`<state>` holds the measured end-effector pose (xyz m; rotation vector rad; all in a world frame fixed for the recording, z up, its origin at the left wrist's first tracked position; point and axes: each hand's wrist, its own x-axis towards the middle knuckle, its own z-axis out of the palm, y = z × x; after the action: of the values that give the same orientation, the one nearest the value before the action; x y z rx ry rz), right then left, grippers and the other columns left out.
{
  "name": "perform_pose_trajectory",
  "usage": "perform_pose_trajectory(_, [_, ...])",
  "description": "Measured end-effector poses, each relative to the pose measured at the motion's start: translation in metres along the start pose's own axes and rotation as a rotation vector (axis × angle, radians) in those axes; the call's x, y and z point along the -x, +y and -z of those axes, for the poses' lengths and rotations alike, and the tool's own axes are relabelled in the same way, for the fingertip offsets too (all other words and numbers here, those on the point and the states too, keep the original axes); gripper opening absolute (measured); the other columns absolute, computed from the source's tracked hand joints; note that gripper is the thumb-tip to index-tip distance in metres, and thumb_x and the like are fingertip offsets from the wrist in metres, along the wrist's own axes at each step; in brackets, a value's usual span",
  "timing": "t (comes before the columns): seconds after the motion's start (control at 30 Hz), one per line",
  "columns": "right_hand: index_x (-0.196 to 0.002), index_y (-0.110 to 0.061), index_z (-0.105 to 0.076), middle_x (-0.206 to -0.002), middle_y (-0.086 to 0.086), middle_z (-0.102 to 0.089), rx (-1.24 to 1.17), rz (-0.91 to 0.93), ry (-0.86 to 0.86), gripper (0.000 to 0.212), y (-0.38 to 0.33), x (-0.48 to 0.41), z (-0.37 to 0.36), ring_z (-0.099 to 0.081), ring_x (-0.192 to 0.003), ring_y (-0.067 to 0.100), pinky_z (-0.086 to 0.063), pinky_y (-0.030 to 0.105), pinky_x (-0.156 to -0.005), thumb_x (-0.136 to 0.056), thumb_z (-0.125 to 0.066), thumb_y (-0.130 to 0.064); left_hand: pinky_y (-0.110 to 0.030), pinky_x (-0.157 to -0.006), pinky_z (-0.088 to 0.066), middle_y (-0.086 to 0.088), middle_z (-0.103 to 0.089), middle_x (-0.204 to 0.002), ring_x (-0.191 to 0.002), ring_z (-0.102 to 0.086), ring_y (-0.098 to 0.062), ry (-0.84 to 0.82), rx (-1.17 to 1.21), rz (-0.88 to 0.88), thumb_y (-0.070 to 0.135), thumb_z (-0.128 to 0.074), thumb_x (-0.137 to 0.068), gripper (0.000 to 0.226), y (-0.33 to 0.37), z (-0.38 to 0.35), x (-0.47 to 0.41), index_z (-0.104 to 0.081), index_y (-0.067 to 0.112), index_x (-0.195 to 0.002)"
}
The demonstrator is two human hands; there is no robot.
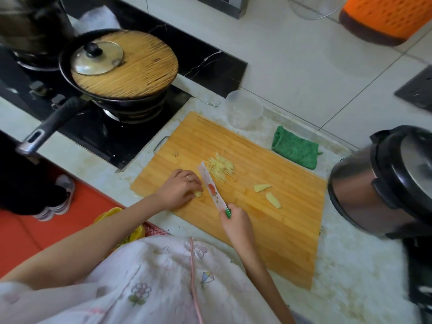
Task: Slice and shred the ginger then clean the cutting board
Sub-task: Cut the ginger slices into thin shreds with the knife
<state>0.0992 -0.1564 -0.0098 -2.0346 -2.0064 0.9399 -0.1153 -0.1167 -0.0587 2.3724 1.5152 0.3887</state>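
Observation:
A bamboo cutting board (268, 230) lies on the counter. My left hand (180, 189) holds down a small piece of ginger (198, 194) with curled fingers near the board's left edge. My right hand (235, 224) grips the green handle of a white patterned knife (209, 183), whose blade stands right beside the ginger piece. A pile of shredded ginger (221, 167) lies just beyond the blade. Two ginger slices (261, 187) (273, 200) lie to the right on the board.
A green cloth (295, 148) and a clear plastic cup (243, 108) sit behind the board. A pressure cooker (383, 183) stands at the right. A covered black pan (121, 73) sits on the stove at left. Another person's shoes (58, 197) are on the floor.

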Motion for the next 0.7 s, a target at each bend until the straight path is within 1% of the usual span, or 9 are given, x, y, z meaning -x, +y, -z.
perform_pose_trajectory(0.1, [-0.099,-0.011,-0.063,-0.067,0.011,-0.061,-0.035,-0.030,0.047,0.024,0.001,-0.001,0.000,-0.043,-0.047,0.019,-0.024,0.029,-0.042,-0.095,-0.046,-0.027,-0.036,-0.094,-0.034,0.005,-0.060,-0.122,-0.118,-0.051,-0.019,-0.127,0.037,0.002,0.019,-0.070,-0.084,0.027,-0.001,0.006,-0.008,-0.069,0.022,-0.111])
perform_pose_trajectory(0.27, [-0.096,-0.012,-0.064,-0.068,0.011,-0.063,-0.045,-0.042,0.053,0.022,0.002,-0.004,0.001,-0.046,-0.049,0.020,-0.028,0.029,-0.045,-0.094,-0.047,-0.026,-0.032,-0.091,-0.032,0.010,-0.058,-0.118,-0.115,-0.047,-0.014,-0.223,0.052,-0.006,0.018,-0.065,-0.085,0.026,-0.002,0.009,-0.015,-0.066,0.025,-0.109])
perform_pose_trajectory(0.4, [-0.098,-0.013,-0.063,-0.067,0.011,-0.063,-0.040,-0.041,0.044,0.022,0.001,-0.005,0.001,-0.044,-0.048,0.020,-0.027,0.027,-0.045,-0.094,-0.047,-0.026,-0.028,-0.086,-0.028,0.010,-0.057,-0.115,-0.113,-0.047,-0.013,-0.228,0.058,-0.026,0.019,-0.064,-0.081,0.026,-0.005,0.008,-0.017,-0.065,0.026,-0.107])
perform_pose_trajectory(0.57, [-0.100,-0.014,-0.064,-0.067,0.011,-0.063,-0.044,-0.048,0.048,0.022,0.001,-0.006,-0.001,-0.044,-0.047,0.019,-0.027,0.028,-0.045,-0.094,-0.047,-0.027,-0.030,-0.084,-0.028,0.011,-0.056,-0.116,-0.113,-0.043,-0.012,-0.251,0.046,-0.066,0.019,-0.061,-0.082,0.026,-0.007,0.008,-0.017,-0.064,0.026,-0.107])
perform_pose_trajectory(0.63, [-0.100,-0.015,-0.064,-0.068,0.011,-0.063,-0.049,-0.049,0.046,0.022,0.000,-0.006,-0.001,-0.044,-0.047,0.019,-0.027,0.029,-0.045,-0.094,-0.047,-0.026,-0.032,-0.085,-0.032,0.010,-0.057,-0.115,-0.112,-0.043,-0.011,-0.269,0.052,-0.077,0.018,-0.061,-0.082,0.025,-0.007,0.009,-0.019,-0.064,0.025,-0.106])
perform_pose_trajectory(0.7, [-0.099,-0.016,-0.064,-0.068,0.011,-0.064,-0.050,-0.047,0.044,0.021,-0.001,-0.006,-0.001,-0.043,-0.047,0.018,-0.027,0.028,-0.044,-0.095,-0.047,-0.026,-0.036,-0.089,-0.039,0.009,-0.061,-0.111,-0.109,-0.049,-0.013,-0.249,0.120,-0.092,0.013,-0.063,-0.080,0.025,-0.008,0.008,-0.018,-0.067,0.022,-0.103])
